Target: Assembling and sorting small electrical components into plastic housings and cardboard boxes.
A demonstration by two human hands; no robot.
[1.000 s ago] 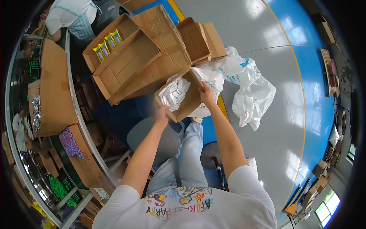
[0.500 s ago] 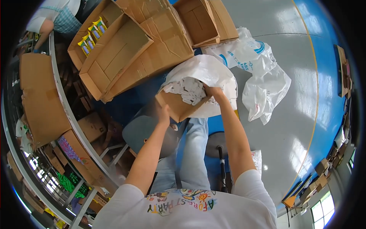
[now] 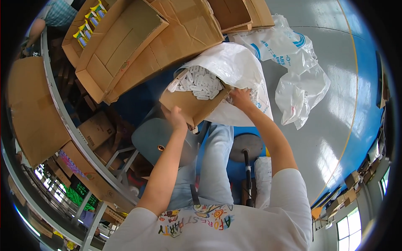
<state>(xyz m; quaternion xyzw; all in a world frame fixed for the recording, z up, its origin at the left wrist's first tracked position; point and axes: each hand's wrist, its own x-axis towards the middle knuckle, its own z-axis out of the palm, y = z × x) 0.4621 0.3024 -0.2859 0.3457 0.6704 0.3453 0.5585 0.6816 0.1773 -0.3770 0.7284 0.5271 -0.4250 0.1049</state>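
Observation:
A small open cardboard box (image 3: 190,104) is tilted in the mouth of a white woven sack (image 3: 238,58). Many small white plastic pieces (image 3: 203,81) lie heaped at its far end, while the end nearer me shows bare cardboard. My left hand (image 3: 176,119) is closed on the near left edge of the box. At the box's right side, my right hand (image 3: 241,98) has its fingers bent round the sack's rim. Some fingertips are hidden in the folds there.
Large cardboard boxes (image 3: 176,37) stand at the far left, one holding yellow packets (image 3: 90,21). A crumpled clear plastic bag (image 3: 299,83) lies on the floor to the right. A metal rack (image 3: 67,108) with cartons runs along the left, beside a grey stool (image 3: 157,138).
The box has shifted a little left and nearer, and more white pieces show in it. My right hand has moved from the box's inner edge out onto the sack.

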